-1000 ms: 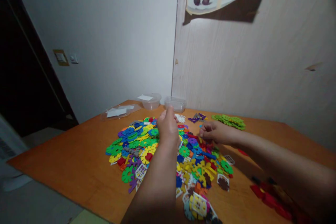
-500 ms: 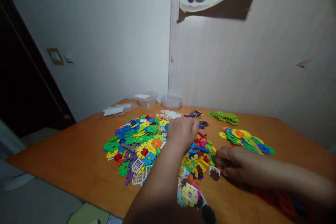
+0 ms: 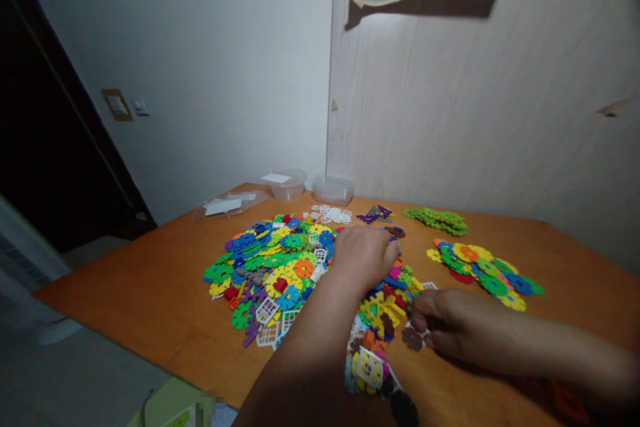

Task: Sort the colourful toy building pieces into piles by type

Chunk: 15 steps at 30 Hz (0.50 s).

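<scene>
A large mixed pile of colourful plastic pieces (image 3: 280, 257) lies on the wooden table (image 3: 150, 273). My left hand (image 3: 364, 255) rests over the pile's right part, fingers curled down and closed; what they grip, if anything, is hidden. At the pile's right edge is my right hand (image 3: 440, 321), its thumb and fingers bent toward each other beside a brown flower piece (image 3: 413, 339) and a white lattice piece. Whether it pinches either piece is unclear. Below my left wrist lie a yellow flower piece under a white lattice (image 3: 370, 367) and a black disc (image 3: 404, 408).
Along the back are clear containers (image 3: 333, 190), a plastic bag (image 3: 225, 207), white pieces (image 3: 332, 215), purple and grey pieces (image 3: 375, 214) and green pieces (image 3: 436, 221). Multicoloured flower discs (image 3: 485, 270) lie at the right. Red pieces sit beneath my right forearm.
The view has shifted a little. My left hand has moved slightly right over the pile. A white piece now shows above my right hand, and the brown piece lies beside its fingertips, off the white lattice.
</scene>
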### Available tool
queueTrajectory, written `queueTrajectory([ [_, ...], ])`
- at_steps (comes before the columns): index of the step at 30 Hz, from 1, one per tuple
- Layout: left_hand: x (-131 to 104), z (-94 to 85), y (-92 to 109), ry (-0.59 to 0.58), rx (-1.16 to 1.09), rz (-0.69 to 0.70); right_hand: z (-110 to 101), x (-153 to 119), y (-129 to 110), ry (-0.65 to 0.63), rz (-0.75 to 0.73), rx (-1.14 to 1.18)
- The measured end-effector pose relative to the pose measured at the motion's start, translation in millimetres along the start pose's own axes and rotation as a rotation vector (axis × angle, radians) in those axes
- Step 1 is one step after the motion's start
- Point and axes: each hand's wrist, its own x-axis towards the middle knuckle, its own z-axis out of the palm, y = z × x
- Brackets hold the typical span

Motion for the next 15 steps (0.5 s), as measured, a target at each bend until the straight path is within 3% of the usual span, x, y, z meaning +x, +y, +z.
queueTrajectory([
  [9,3.3,-6.8,-7.7,0.047,-0.003,0.0,0.9,-4.4,-16.3,0.003,-0.03,0.006],
  [15,4.4,-10.4,-8.5,0.085,-0.091,-0.06,7.3,-7.6,-9.3,-0.051,-0.032,0.088],
])
